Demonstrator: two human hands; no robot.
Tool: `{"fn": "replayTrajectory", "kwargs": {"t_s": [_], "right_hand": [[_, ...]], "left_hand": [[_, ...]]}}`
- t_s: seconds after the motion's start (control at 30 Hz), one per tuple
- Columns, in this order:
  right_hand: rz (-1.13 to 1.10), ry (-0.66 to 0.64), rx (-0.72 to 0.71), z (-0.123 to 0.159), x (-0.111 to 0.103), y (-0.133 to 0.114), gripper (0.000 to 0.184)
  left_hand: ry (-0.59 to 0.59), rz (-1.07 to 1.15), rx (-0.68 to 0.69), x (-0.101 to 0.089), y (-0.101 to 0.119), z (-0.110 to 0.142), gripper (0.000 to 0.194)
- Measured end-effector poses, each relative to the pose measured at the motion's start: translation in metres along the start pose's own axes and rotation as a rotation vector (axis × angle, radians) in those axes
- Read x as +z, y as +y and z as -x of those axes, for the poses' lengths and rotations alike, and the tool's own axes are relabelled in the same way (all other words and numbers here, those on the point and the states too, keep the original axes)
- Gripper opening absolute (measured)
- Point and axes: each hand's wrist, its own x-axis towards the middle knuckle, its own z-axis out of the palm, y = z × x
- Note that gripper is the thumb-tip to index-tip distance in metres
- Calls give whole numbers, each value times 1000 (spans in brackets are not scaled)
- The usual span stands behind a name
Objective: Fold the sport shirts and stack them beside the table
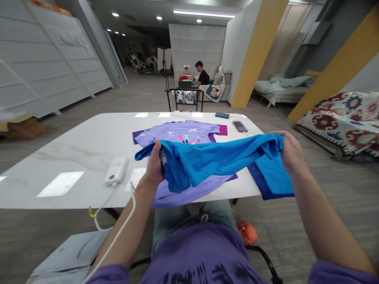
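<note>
I hold a bright blue shirt (pixel 219 159) stretched between both hands above the white table (pixel 74 154). My left hand (pixel 154 163) grips its left end near the collar label. My right hand (pixel 290 152) pinches the right end, from which a darker blue part hangs past the table edge. Under the blue shirt a lilac sports shirt (pixel 180 136) lies flat on the table, its hem drooping over the near edge.
A white power bank (pixel 115 171) with a white cable lies left of my left hand. Two dark phones (pixel 239 126) rest at the far right of the table. A person sits far behind at a sofa. A patterned blanket (pixel 346 118) is at the right.
</note>
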Motion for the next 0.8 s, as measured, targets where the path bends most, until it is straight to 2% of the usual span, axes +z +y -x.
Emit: {"fn": "replayTrajectory", "kwargs": {"t_s": [0.07, 0.13, 0.2, 0.27, 0.33, 0.37, 0.43, 0.5, 0.6, 0.7, 0.8], "right_hand": [[105, -11, 5, -6, 2, 4, 33], [97, -82, -61, 4, 16, -10, 42], [48, -267, -197, 28, 41, -41, 44], [90, -497, -369, 56, 73, -80, 58], [152, -568, -519, 77, 103, -116, 72], [182, -575, -575, 83, 115, -131, 71], [232, -587, -643, 85, 129, -150, 50], [239, -613, -653, 78, 132, -158, 29], [142, -548, -585, 56, 128, -156, 29], [23, -434, -513, 22, 124, -152, 39], [-65, -329, -524, -16, 125, -156, 42]], "left_hand": [[-30, 29, -12, 0, 15, 3, 76], [-59, 34, -3, 8, 31, 2, 58], [-79, 24, 29, 24, 47, -3, 46], [-142, -4, 71, 43, 62, -8, 46], [-255, -61, 104, 59, 77, -10, 45], [-315, -95, 120, 66, 83, -11, 43], [-401, -166, 160, 72, 96, -9, 38], [-456, -244, 214, 70, 105, -8, 35], [-459, -384, 230, 50, 108, -9, 41], [-342, -459, 180, 24, 100, -18, 49], [-196, -452, 108, 3, 88, -28, 57]]}}
